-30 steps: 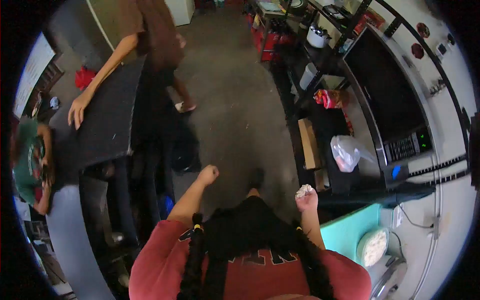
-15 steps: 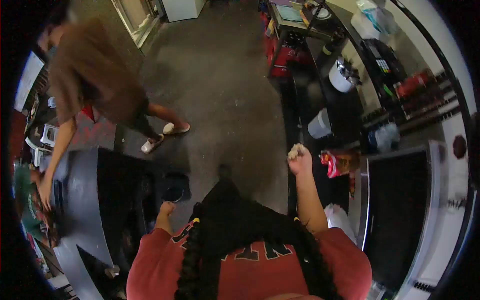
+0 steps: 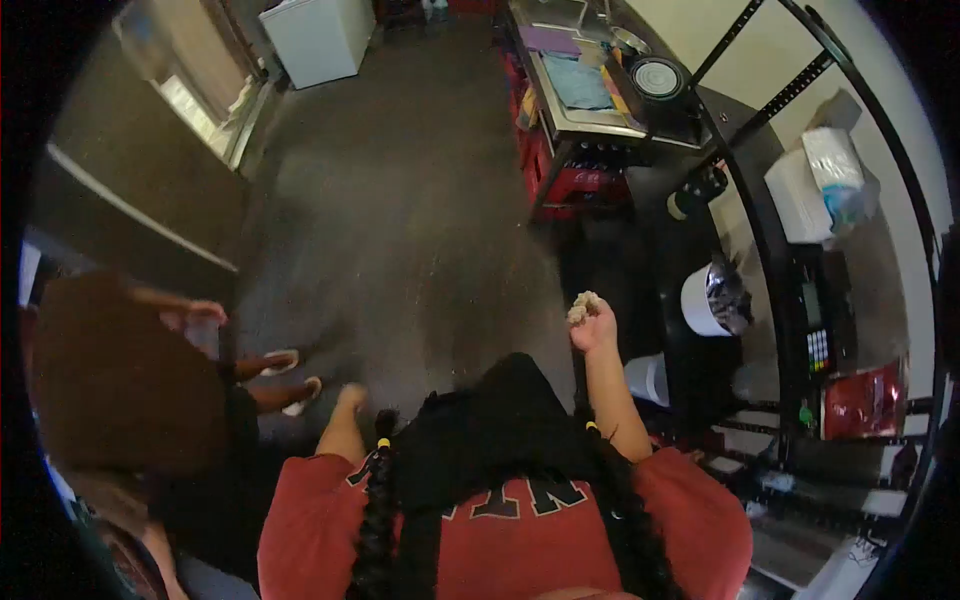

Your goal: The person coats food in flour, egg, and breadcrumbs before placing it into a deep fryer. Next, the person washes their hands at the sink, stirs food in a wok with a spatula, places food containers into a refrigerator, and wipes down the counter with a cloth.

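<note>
My right hand is raised ahead of me on the right, its fingers closed round a lumpy, pale, dough-like clump that sticks out at the top. My left hand hangs low in front of my left side, small and blurred, and its fingers cannot be made out. Nearest to the right hand are the dark shelf and a white tub.
A person in a brown shirt stands close on my left. To the right is a black shelf rack holding a white container of utensils. Ahead stand a metal table, red crates and a white cabinet.
The view has moved forward along the floor, past the microwave and green surface. The other person now stands nearer on my left. My right hand still holds the clump.
</note>
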A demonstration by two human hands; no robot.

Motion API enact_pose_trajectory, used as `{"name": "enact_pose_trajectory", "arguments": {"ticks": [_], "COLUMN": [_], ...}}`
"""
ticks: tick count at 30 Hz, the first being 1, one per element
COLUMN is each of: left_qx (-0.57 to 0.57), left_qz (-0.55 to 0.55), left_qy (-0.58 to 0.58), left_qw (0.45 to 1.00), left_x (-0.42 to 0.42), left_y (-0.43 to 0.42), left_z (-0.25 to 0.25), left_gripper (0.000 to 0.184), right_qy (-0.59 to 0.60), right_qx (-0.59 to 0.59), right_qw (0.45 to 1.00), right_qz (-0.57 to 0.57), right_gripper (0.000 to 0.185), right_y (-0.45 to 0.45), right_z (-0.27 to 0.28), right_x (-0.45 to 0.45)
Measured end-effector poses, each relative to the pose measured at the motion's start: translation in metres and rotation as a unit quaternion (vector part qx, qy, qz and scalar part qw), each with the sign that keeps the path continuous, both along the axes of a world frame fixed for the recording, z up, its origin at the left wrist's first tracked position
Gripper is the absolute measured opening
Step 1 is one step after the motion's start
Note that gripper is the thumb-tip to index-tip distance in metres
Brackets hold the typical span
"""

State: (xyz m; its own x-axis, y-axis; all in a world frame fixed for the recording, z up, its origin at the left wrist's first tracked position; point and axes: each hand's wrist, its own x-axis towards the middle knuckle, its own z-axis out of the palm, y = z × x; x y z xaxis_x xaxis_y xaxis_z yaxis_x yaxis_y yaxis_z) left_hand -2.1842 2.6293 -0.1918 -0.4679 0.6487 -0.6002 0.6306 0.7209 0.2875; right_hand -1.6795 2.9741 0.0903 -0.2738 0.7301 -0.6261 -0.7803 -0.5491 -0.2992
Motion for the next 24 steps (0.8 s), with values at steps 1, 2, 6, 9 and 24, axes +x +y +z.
{"name": "enact_pose_trajectory", "arguments": {"ticks": [1, 2, 6, 9, 24], "left_qx": [0.107, 0.087, 0.18, 0.167, -0.081], "left_qz": [0.058, 0.165, 0.001, 0.049, 0.202], "left_qy": [-0.039, -0.162, -0.075, -0.11, -0.152], "left_qw": [0.992, 0.969, 0.981, 0.979, 0.964], "left_x": [-0.015, -0.02, -0.01, -0.034, -0.258], "left_y": [0.109, 0.175, 0.368, 0.463, 0.52], "left_z": [0.032, 0.041, 0.113, 0.131, 0.106], "left_gripper": [0.03, 0.031, 0.034, 0.034, 0.028], "right_qy": [-0.005, -0.004, -0.009, -0.046, -0.11], "right_qx": [0.006, 0.005, 0.058, 0.015, 0.154], "right_qw": [1.0, 1.0, 0.998, 0.999, 0.979], "right_qz": [-0.013, -0.019, 0.012, -0.003, -0.077], "right_gripper": [0.011, 0.011, 0.011, 0.012, 0.015], "right_y": [0.063, 0.095, 0.232, 0.35, 0.851], "right_z": [0.001, -0.001, -0.011, -0.001, 0.023], "right_x": [-0.017, -0.024, -0.063, -0.107, -0.359]}}
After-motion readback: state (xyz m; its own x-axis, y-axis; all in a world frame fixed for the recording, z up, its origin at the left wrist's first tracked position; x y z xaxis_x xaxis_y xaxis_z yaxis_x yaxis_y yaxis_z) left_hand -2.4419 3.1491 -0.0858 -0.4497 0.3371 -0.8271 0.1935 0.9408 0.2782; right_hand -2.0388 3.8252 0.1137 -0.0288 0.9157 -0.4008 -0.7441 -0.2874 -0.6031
